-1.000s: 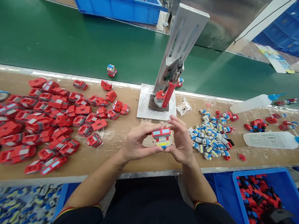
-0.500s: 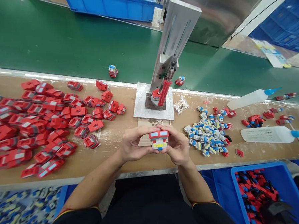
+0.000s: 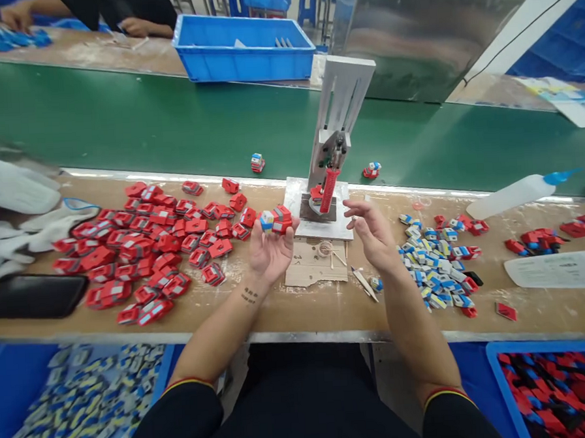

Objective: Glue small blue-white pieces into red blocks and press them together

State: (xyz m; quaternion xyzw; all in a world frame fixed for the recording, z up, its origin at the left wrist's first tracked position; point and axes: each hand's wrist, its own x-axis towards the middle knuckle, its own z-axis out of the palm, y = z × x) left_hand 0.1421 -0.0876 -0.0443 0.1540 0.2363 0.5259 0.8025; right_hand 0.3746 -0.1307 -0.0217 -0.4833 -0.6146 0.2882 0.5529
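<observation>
My left hand (image 3: 271, 251) holds a toy piece (image 3: 281, 219), red at one end and white, blue and yellow at the other, between thumb and fingers. Nothing is in my right hand (image 3: 374, 234), whose fingers are apart beside the press. The metal press (image 3: 336, 122) has a red handle and stands on a pale plate, with a red part under it. Many red parts (image 3: 146, 240) are heaped left of my left hand. White, blue and yellow parts (image 3: 435, 264) are piled right of my right hand.
A rubber-band-like coil (image 3: 324, 249) lies on cardboard before the press. White bottles (image 3: 511, 194) stand out at right; a black phone (image 3: 34, 296) is at left. Two toys (image 3: 257, 163) sit on the green belt (image 3: 170, 121). Across it are a blue crate (image 3: 249, 61) and another person's hands (image 3: 135, 26).
My hands have parted: the left has moved left and forward with the toy piece, and the right has let go and opened. The view has shifted, showing more of the far side and the left.
</observation>
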